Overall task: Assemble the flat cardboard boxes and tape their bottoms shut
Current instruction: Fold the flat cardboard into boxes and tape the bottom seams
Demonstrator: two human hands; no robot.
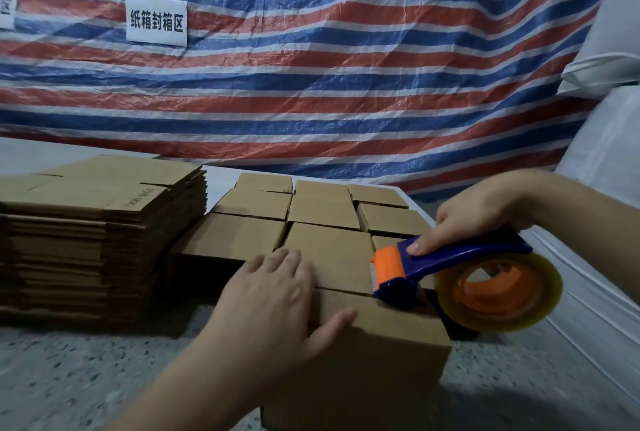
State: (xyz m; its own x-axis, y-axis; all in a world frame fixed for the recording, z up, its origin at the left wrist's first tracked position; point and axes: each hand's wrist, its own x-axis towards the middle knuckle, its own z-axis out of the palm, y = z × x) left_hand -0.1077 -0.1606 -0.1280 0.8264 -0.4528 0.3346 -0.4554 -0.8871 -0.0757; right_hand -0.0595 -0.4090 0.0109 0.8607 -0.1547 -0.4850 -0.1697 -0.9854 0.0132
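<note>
Near the floor's front edge, the box [363, 344] is pressed flat by the spread left hand [273, 295]; the tape dispenser [450, 275], gripped by the right hand [485, 212], is best drawn straight along the flap seam [346, 292].

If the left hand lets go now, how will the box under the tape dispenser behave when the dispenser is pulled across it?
The box looks like empty, thin cardboard, so probably light and apt to slide on the speckled floor. Its flaps meet at an untaped seam and may sag under the tape dispenser. The left hand pressing flat likely prevents both.
</note>
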